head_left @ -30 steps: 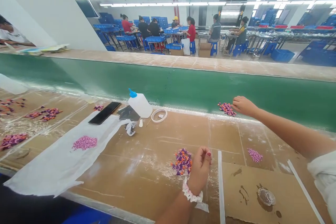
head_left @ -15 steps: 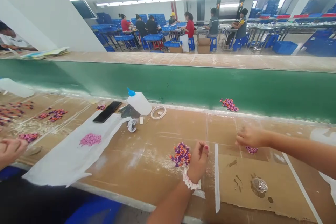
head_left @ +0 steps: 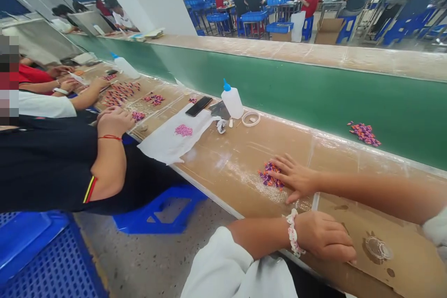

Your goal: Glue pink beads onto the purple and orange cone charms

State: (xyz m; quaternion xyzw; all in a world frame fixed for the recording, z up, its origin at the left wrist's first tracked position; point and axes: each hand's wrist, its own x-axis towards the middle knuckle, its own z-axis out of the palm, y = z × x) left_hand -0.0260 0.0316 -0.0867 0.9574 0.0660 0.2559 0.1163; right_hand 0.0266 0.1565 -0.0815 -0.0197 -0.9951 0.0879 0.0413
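Note:
My right hand (head_left: pixel 296 178) lies spread over the near side of a pile of small purple-and-orange pieces (head_left: pixel 267 180), its fingertips touching them. My left hand (head_left: pixel 326 237), with a white scrunchie (head_left: pixel 293 233) at the wrist, rests back up by the brown cardboard sheet (head_left: pixel 412 260). Its fingers are bent and pressed together, and whatever may be in them is hidden. On that sheet, right of my left hand, sits a clear, wet-looking round blob (head_left: pixel 377 247). Another heap of the purple-and-orange pieces (head_left: pixel 365 133) lies farther back, against the green wall.
A white squeeze bottle with blue tip (head_left: pixel 232 102), a roll of tape (head_left: pixel 251 118) and a black phone (head_left: pixel 199 106) stand at the back. Pink bits (head_left: pixel 183 130) lie on white paper (head_left: pixel 160 146). On the left, a co-worker's arm (head_left: pixel 111 149) reaches the table.
The view has swung left and down. My right hand has come across to the left onto the pile and spread its fingers. My left hand has moved from beside the pile toward the cardboard.

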